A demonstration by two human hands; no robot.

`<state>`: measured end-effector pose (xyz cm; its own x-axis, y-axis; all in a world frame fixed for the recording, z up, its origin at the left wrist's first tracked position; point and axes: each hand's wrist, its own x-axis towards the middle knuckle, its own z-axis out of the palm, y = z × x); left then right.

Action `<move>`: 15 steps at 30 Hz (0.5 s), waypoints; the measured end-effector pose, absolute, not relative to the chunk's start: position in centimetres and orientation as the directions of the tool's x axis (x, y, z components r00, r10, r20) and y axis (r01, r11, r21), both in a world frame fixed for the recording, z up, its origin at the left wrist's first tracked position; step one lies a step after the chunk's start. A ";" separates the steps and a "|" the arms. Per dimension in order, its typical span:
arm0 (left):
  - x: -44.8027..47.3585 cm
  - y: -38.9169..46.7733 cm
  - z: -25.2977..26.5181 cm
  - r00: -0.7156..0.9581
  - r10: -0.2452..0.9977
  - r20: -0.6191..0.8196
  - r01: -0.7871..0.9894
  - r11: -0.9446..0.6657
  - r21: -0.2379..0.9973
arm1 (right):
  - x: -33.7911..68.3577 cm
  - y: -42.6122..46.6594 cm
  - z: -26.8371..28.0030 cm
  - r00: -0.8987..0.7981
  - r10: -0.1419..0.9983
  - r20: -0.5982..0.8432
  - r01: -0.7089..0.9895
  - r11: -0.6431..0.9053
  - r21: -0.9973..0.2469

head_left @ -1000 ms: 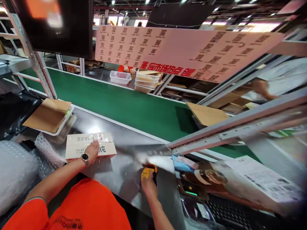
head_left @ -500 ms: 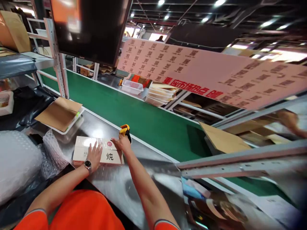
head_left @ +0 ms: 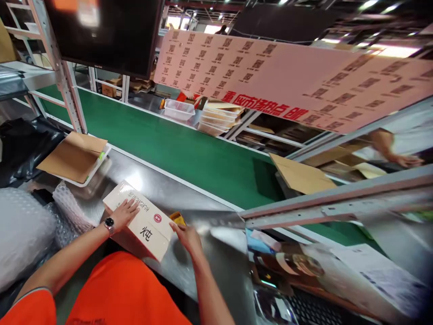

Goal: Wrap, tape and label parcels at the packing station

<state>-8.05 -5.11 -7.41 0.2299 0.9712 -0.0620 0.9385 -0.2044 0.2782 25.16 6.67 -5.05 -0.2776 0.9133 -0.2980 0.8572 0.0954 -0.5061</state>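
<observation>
A cream carton (head_left: 145, 216) with black characters and a round red mark lies at an angle on the metal table. My left hand (head_left: 126, 213) rests flat on its top, fingers spread, a watch at the wrist. At the carton's right end, my right hand (head_left: 187, 237) is closed round a yellow hand tool (head_left: 177, 219) that looks like a tape dispenser. The hand and the carton's corner partly hide this tool, and its working end cannot be made out.
Beyond the metal table (head_left: 209, 205) runs a green conveyor belt (head_left: 162, 140). Cardboard sheets (head_left: 74, 153) lie on a white tray at left, beside bubble wrap (head_left: 23, 234). A metal frame bar (head_left: 331, 205) crosses at right, near a keyboard (head_left: 314, 307). Another person's hand (head_left: 402, 158) shows behind it.
The carton has turned, its right end swinging nearer to me. My right hand and the yellow tool have moved down from above the carton's far right corner to its right end.
</observation>
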 end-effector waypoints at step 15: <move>-8.8 2.8 -8.8 0.586 0.809 0.045 0.757 -0.566 0.327 | 25.6 -2.9 2.8 0.220 0.947 -0.232 -0.201 -0.189 -0.961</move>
